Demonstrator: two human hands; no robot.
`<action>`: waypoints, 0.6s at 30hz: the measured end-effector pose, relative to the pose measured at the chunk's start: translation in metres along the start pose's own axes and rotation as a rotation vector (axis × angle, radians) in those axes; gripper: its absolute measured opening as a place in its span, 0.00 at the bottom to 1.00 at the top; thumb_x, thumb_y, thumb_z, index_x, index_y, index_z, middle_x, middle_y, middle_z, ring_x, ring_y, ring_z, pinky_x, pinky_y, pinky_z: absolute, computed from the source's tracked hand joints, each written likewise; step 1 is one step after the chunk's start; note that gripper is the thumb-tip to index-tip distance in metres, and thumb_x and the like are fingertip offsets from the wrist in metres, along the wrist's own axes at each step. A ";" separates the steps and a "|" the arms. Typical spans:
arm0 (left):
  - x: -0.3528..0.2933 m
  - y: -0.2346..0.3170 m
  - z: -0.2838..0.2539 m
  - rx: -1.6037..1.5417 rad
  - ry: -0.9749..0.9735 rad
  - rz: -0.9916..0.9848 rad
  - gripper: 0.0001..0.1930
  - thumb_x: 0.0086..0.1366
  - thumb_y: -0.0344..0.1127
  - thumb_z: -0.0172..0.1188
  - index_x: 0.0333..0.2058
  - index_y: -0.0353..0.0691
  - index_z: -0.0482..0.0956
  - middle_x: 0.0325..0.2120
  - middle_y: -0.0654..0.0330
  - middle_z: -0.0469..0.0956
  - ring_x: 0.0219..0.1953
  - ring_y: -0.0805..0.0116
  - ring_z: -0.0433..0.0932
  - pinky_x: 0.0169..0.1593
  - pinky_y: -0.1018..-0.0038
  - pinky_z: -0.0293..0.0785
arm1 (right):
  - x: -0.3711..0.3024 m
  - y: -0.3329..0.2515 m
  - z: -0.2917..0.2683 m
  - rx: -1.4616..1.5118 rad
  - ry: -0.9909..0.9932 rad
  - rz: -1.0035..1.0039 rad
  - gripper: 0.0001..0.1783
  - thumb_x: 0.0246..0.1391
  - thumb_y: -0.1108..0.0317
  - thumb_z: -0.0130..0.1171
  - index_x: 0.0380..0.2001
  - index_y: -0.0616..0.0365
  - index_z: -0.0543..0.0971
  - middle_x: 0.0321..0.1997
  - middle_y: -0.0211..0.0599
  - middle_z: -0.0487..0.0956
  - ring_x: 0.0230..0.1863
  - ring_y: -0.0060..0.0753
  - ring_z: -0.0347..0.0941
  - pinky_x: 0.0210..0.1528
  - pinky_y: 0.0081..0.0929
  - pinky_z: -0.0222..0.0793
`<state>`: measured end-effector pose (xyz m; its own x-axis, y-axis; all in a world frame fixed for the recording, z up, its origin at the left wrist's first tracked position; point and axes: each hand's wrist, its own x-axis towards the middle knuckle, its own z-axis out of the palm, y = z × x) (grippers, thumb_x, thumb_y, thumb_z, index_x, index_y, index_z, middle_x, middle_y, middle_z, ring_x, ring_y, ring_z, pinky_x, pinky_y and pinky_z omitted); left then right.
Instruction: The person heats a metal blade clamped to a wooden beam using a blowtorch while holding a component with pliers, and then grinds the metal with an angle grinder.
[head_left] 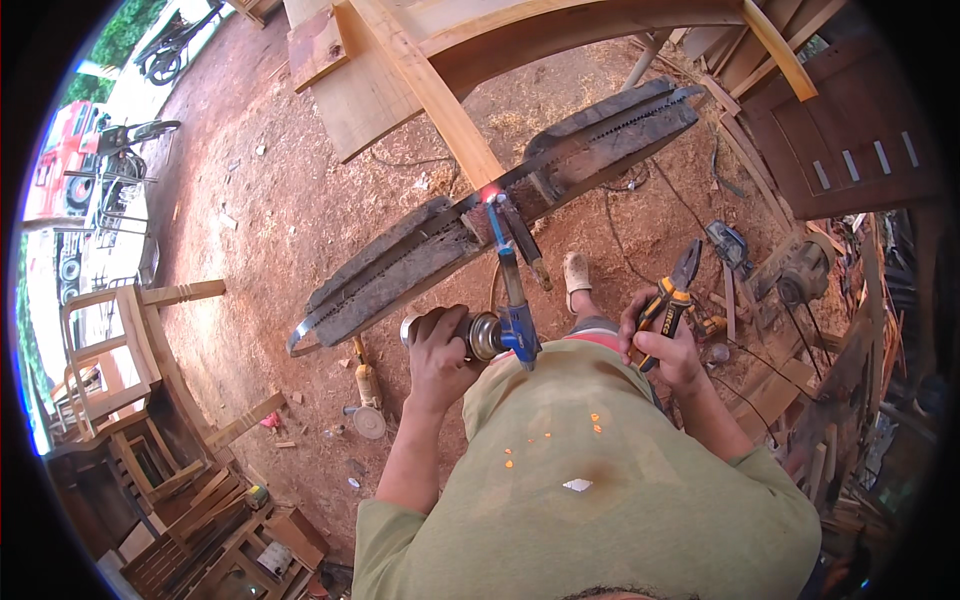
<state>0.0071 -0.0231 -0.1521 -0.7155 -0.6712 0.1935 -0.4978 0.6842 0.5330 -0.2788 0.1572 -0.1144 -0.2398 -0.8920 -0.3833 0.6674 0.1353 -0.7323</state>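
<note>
My left hand [438,352] is wrapped round the canister of a gas torch [519,332] with a blue head. Its nozzle points away from me, and a blue flame [497,225] reaches a glowing red-orange spot on a toothed saw blade [610,128]. Weathered wooden boards [390,290] hold the blade along a long slanting line. A small dark clamp or tool [527,245] hangs beside the flame; its kind is unclear. In my right hand [668,345] are pliers [672,300] with black and yellow handles, jaws pointing up and away from the blade.
A wooden beam [430,85] ends just behind the heated spot. On the dusty ground lie an angle grinder [367,390], cables and a blue power tool [729,248]. Chair frames [110,345] stand left; a carved wooden panel [850,130] and wood scraps are at right.
</note>
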 end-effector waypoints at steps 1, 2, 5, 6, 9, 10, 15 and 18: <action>0.001 0.001 -0.001 0.000 -0.003 0.001 0.20 0.39 0.38 0.79 0.33 0.39 0.85 0.46 0.56 0.80 0.48 0.49 0.78 0.50 0.57 0.74 | 0.000 0.001 0.000 0.004 0.002 -0.001 0.25 0.50 0.74 0.62 0.52 0.56 0.67 0.39 0.37 0.73 0.38 0.32 0.75 0.34 0.30 0.76; 0.001 0.001 -0.001 0.001 -0.005 0.002 0.20 0.39 0.38 0.79 0.33 0.39 0.85 0.46 0.56 0.80 0.48 0.49 0.78 0.50 0.57 0.74 | 0.000 0.002 -0.001 0.004 0.003 -0.001 0.25 0.50 0.74 0.62 0.52 0.56 0.67 0.39 0.37 0.73 0.38 0.32 0.75 0.34 0.30 0.76; 0.000 0.000 0.001 0.017 0.000 0.003 0.20 0.39 0.38 0.79 0.32 0.39 0.85 0.46 0.56 0.80 0.49 0.50 0.77 0.50 0.56 0.73 | 0.000 0.004 -0.003 0.024 -0.001 -0.009 0.25 0.51 0.74 0.62 0.52 0.56 0.67 0.39 0.37 0.73 0.38 0.31 0.75 0.34 0.30 0.76; 0.000 -0.001 0.002 0.017 0.000 0.004 0.20 0.39 0.38 0.79 0.32 0.39 0.85 0.46 0.56 0.80 0.49 0.50 0.77 0.50 0.56 0.73 | 0.000 0.004 -0.003 0.019 -0.002 -0.011 0.25 0.51 0.74 0.62 0.52 0.56 0.67 0.39 0.37 0.74 0.39 0.31 0.75 0.34 0.30 0.76; -0.003 -0.004 0.003 0.020 0.005 0.014 0.20 0.39 0.38 0.79 0.33 0.39 0.85 0.46 0.56 0.80 0.49 0.50 0.77 0.50 0.56 0.73 | 0.000 0.004 -0.003 0.017 -0.004 -0.008 0.25 0.51 0.74 0.62 0.52 0.56 0.67 0.38 0.37 0.74 0.39 0.31 0.75 0.34 0.30 0.76; -0.003 -0.004 0.004 0.017 0.006 0.012 0.20 0.39 0.38 0.79 0.32 0.39 0.85 0.46 0.56 0.80 0.48 0.50 0.77 0.50 0.56 0.73 | 0.000 0.004 -0.003 0.018 -0.004 -0.004 0.25 0.51 0.74 0.62 0.52 0.56 0.67 0.38 0.36 0.74 0.39 0.31 0.75 0.34 0.30 0.76; -0.002 -0.004 0.003 0.012 0.016 0.011 0.20 0.38 0.38 0.79 0.32 0.39 0.85 0.47 0.56 0.80 0.48 0.50 0.78 0.50 0.57 0.73 | 0.001 0.003 -0.002 0.019 -0.001 0.007 0.25 0.50 0.74 0.62 0.52 0.55 0.67 0.38 0.36 0.74 0.39 0.31 0.75 0.34 0.30 0.76; -0.003 -0.003 0.002 0.020 0.023 0.013 0.20 0.38 0.39 0.79 0.32 0.39 0.84 0.47 0.56 0.80 0.48 0.50 0.78 0.50 0.57 0.73 | 0.000 0.002 0.000 0.022 0.001 0.008 0.25 0.50 0.74 0.63 0.52 0.55 0.67 0.38 0.36 0.74 0.39 0.31 0.75 0.34 0.30 0.76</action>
<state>0.0095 -0.0227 -0.1555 -0.7107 -0.6683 0.2197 -0.4980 0.6985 0.5138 -0.2776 0.1579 -0.1159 -0.2349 -0.8906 -0.3894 0.6847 0.1328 -0.7166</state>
